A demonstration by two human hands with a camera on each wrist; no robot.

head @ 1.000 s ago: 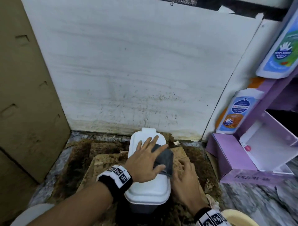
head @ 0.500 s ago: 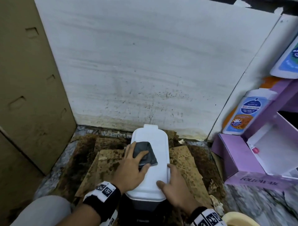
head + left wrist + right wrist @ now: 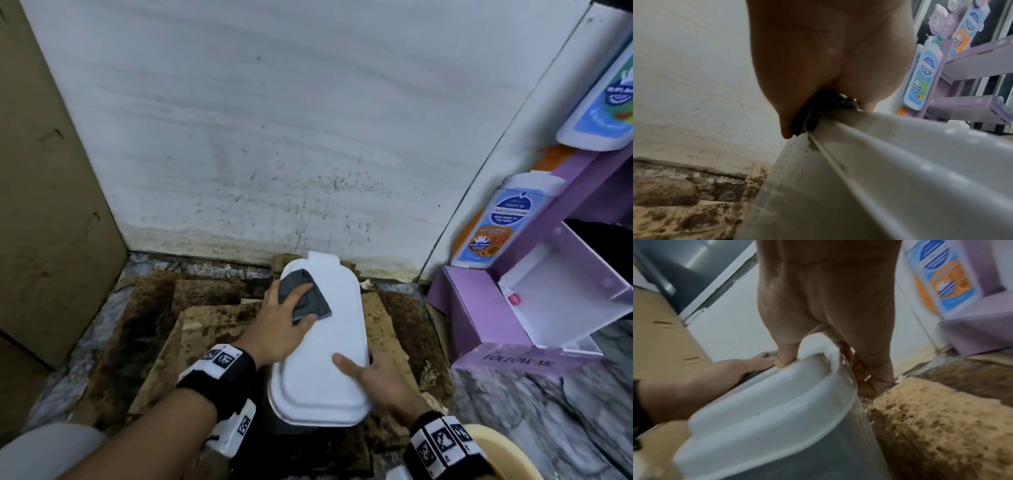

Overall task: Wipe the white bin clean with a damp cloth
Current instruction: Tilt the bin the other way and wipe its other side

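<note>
Since a second ago our left hand [image 3: 281, 325] has slid the cloth [image 3: 305, 296] from the lid's right edge to its upper left, fingers flat on it. Our right hand [image 3: 380, 380] now grips the bin [image 3: 329, 346], lower centre, at its right rim; wiping is underway.
</note>
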